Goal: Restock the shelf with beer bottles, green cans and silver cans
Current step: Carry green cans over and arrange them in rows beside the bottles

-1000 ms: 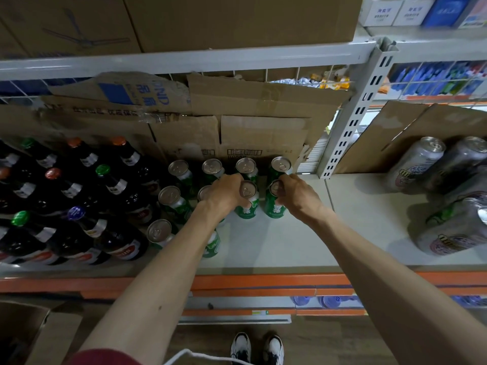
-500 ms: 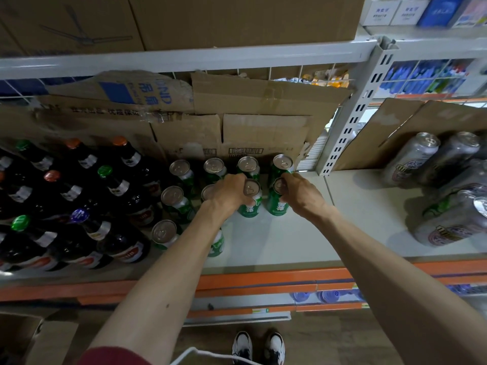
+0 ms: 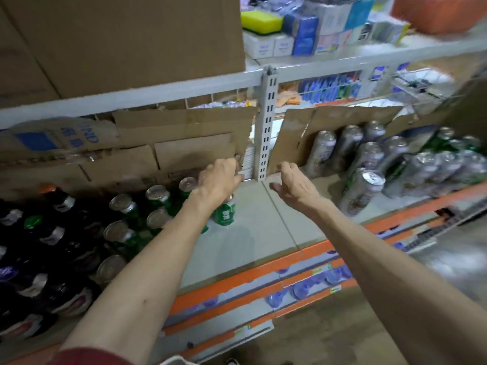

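Observation:
Dark beer bottles (image 3: 52,248) with coloured caps fill the shelf's left end. Green cans (image 3: 155,219) stand in rows beside them. My left hand (image 3: 218,180) hovers just above the rightmost green can (image 3: 225,213), fingers loosely curled, holding nothing. Over the bare shelf board (image 3: 253,233), near the upright post, my right hand (image 3: 295,185) is lifted, open and empty. Silver cans (image 3: 369,164) lean and stand on the right bay of the shelf.
A grey slotted upright post (image 3: 267,127) divides the two bays. Cardboard sheets (image 3: 184,138) line the back. A large carton (image 3: 126,40) and small boxes (image 3: 303,35) sit on the upper shelf. The orange shelf edge (image 3: 263,272) carries price tags.
Both hands have let go of the green cans and lifted off them, the right one moving away to the right. The view has swung right, showing more of the silver cans.

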Demonstrator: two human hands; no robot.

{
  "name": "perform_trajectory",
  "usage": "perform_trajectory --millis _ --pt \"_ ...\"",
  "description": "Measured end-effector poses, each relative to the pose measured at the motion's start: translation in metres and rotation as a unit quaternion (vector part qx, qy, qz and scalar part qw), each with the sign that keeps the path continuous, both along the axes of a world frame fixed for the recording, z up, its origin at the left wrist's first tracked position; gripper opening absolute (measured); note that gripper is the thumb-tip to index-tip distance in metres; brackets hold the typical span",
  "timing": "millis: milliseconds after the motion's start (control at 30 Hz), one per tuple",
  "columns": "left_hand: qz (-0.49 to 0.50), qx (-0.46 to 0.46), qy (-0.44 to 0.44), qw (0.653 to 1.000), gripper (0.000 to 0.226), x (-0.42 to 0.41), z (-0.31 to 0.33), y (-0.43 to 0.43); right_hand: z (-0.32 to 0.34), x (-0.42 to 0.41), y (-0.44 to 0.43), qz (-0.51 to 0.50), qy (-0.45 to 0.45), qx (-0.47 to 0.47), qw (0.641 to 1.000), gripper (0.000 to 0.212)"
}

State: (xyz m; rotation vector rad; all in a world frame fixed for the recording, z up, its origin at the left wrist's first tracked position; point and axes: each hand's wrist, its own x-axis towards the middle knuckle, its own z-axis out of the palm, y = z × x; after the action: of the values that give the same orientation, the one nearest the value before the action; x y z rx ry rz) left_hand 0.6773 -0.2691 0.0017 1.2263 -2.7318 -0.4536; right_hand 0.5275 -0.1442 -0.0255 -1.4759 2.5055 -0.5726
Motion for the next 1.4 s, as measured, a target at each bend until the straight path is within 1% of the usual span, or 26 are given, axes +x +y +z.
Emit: perform_trajectory --millis 100,200,300,367,433,533,667,833,1000,1067,1167,1267,1333,1400 --pt "-0.056 0.002 0.006 0.998 0.026 -0.06 0.009 0.041 0.013 -0.044 0.055 -0.062 0.022 -0.023 0.998 0.033" --pt "-0.116 0.013 0.014 0.993 0.026 -0.122 0.013 0.089 0.022 -0.093 0.121 -0.138 0.04 -0.039 0.989 0.03" --pt "-0.172 0.012 0.024 0.985 0.028 -0.178 0.019 0.144 0.028 -0.142 0.193 -0.236 0.019 -0.066 0.969 0.028" --pt "-0.196 0.003 0.043 0.98 0.027 -0.213 0.022 0.18 0.03 -0.171 0.242 -0.288 0.017 -0.061 0.956 0.029" --pt "-0.218 0.006 0.046 0.975 0.024 -0.245 0.024 0.213 0.032 -0.196 0.287 -0.317 0.013 -0.054 0.947 0.03" --pt "-0.244 0.017 0.036 0.969 0.023 -0.291 0.026 0.255 0.028 -0.233 0.344 -0.353 -0.005 -0.049 0.934 0.021" --pt "-0.261 0.002 0.012 0.965 0.019 -0.333 0.023 0.296 0.025 -0.276 0.387 -0.356 -0.01 -0.05 0.933 0.019" --pt "-0.238 0.016 0.02 0.971 0.015 -0.367 0.018 0.3 0.014 -0.317 0.393 -0.349 -0.02 -0.053 0.935 0.018" --pt "-0.222 0.004 0.024 0.975 0.016 -0.403 0.023 0.281 -0.001 -0.355 0.375 -0.326 -0.026 -0.055 0.944 0.026" --pt "-0.206 -0.002 0.017 0.978 0.014 -0.42 0.026 0.263 -0.002 -0.372 0.366 -0.317 -0.018 -0.046 0.947 0.018" --pt "-0.196 0.004 0.009 0.981 0.012 -0.443 0.027 0.231 0.0 -0.403 0.353 -0.314 -0.009 -0.045 0.948 0.014" --pt "-0.161 0.018 0.011 0.987 0.011 -0.464 0.03 0.204 0.009 -0.441 0.331 -0.298 -0.008 -0.031 0.954 0.012" --pt "-0.147 0.022 0.008 0.989 0.011 -0.475 0.03 0.192 0.02 -0.465 0.313 -0.289 0.003 -0.041 0.957 0.014" --pt "-0.134 0.028 0.011 0.991 0.009 -0.481 0.031 0.183 0.031 -0.484 0.294 -0.284 0.019 -0.047 0.957 0.022"
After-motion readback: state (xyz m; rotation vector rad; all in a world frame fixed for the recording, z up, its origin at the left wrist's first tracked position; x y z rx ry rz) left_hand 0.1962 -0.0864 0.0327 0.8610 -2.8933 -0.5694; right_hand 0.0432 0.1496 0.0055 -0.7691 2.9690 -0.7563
